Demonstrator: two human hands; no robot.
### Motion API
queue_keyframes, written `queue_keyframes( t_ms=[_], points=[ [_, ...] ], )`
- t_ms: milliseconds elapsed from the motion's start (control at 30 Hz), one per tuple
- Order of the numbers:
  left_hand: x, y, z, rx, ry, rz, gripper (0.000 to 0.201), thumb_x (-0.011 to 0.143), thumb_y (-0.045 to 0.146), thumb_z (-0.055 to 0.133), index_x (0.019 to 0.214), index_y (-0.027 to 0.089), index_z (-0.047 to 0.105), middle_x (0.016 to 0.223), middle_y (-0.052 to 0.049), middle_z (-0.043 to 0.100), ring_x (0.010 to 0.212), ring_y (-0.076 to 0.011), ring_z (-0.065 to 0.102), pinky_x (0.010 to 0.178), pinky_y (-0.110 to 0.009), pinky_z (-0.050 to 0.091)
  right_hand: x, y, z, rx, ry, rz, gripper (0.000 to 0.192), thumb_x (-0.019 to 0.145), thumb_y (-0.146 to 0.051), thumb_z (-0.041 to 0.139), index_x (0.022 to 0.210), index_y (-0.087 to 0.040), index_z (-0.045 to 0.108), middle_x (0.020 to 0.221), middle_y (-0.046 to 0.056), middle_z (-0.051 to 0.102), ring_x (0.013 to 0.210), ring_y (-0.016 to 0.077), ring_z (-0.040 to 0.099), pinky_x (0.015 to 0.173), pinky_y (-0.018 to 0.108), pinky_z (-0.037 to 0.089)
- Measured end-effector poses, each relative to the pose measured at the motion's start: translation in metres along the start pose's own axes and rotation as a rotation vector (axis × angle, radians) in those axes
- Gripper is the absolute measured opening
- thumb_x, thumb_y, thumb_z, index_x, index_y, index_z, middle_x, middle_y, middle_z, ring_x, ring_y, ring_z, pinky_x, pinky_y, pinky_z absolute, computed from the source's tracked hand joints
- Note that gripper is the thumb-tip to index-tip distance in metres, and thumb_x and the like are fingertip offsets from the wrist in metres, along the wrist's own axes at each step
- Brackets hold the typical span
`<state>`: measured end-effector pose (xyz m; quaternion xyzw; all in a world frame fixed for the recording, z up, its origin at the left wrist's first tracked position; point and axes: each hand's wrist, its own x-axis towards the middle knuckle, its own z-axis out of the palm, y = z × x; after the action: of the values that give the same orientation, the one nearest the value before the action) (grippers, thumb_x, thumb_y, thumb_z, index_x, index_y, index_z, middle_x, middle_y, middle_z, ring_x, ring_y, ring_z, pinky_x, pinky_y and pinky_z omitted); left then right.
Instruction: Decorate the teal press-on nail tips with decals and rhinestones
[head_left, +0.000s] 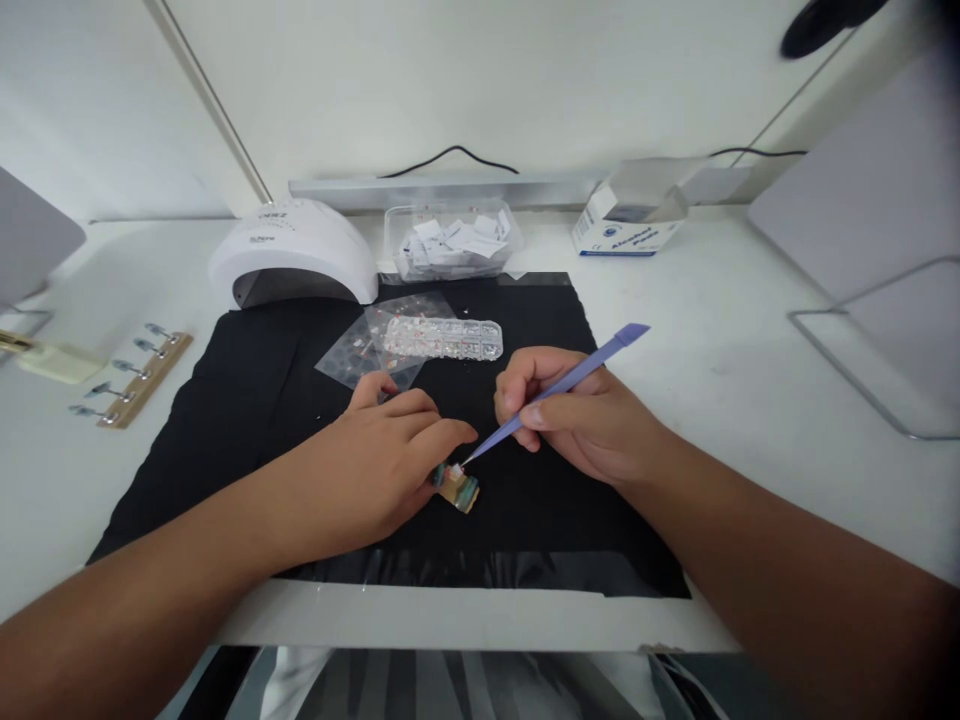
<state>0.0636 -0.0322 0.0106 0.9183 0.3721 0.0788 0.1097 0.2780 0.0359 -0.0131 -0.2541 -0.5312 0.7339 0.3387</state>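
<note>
My left hand (pixel 382 455) rests on the black mat (pixel 247 400) and pinches a small wooden nail holder (pixel 459 490) with a nail tip on it. My right hand (pixel 577 415) grips a purple pen-like tool (pixel 559 388) like a pencil. The tool's fine tip touches the nail tip on the holder. Both hands sit near the middle of the mat, close together.
A clear rhinestone box (pixel 442 338) and plastic sheets (pixel 360 350) lie behind my hands. A white nail lamp (pixel 292 252), a clear tub of white pads (pixel 454 240) and a blue-white carton (pixel 630 220) stand at the back. A wooden strip with nail stands (pixel 131 378) lies left.
</note>
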Motion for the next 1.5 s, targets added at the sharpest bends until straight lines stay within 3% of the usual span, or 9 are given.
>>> queue_keyframes(
  t_ms=[200,500,800,1133,1500],
  points=[
    [0.002,0.002,-0.001,-0.032,-0.014,0.014,0.037,0.086,0.005,0.051,0.121,0.016,0.051,0.106,-0.005,0.071,0.097,-0.0239,0.062,0.094,-0.046,0.032,-0.001,0.000,-0.001,-0.029,-0.008,-0.016,0.008,0.063,-0.009,0.061,0.066,-0.015,0.065,0.053,-0.003,0.059,0.046,0.0067,0.051,0.045,0.018,0.037],
    [0.000,0.000,-0.001,-0.047,0.000,-0.007,0.039,0.089,0.009,0.052,0.127,0.015,0.049,0.102,-0.008,0.070,0.098,-0.0255,0.062,0.091,-0.045,0.036,0.000,0.001,0.004,-0.046,0.013,0.020,0.009,0.063,-0.008,0.060,0.065,-0.016,0.065,0.053,-0.004,0.058,0.049,0.0075,0.051,0.047,0.020,0.038],
    [-0.006,-0.005,-0.008,-0.063,0.030,-0.031,0.040,0.087,0.020,0.063,0.125,0.020,0.051,0.115,-0.007,0.064,0.111,-0.0271,0.056,0.094,-0.044,0.031,0.002,0.007,0.002,0.011,0.005,0.039,0.006,0.066,-0.010,0.062,0.068,-0.016,0.064,0.053,-0.004,0.058,0.048,0.0075,0.051,0.045,0.020,0.037],
    [-0.012,-0.006,-0.013,-0.142,0.038,0.002,0.015,0.086,0.016,0.062,0.100,0.020,0.059,0.112,-0.006,0.063,0.104,-0.0223,0.053,0.093,-0.043,0.032,0.003,0.009,0.003,0.000,0.020,0.061,0.006,0.066,-0.010,0.062,0.067,-0.016,0.063,0.052,-0.004,0.058,0.047,0.0071,0.051,0.044,0.019,0.037],
    [-0.010,-0.008,-0.015,-0.128,0.047,0.040,0.012,0.087,0.014,0.058,0.094,0.022,0.065,0.103,-0.004,0.063,0.098,-0.0207,0.055,0.089,-0.042,0.033,0.003,0.009,0.004,-0.020,0.019,0.074,0.007,0.065,-0.010,0.060,0.067,-0.017,0.062,0.052,-0.004,0.057,0.048,0.0075,0.050,0.045,0.020,0.037]
  ],
)
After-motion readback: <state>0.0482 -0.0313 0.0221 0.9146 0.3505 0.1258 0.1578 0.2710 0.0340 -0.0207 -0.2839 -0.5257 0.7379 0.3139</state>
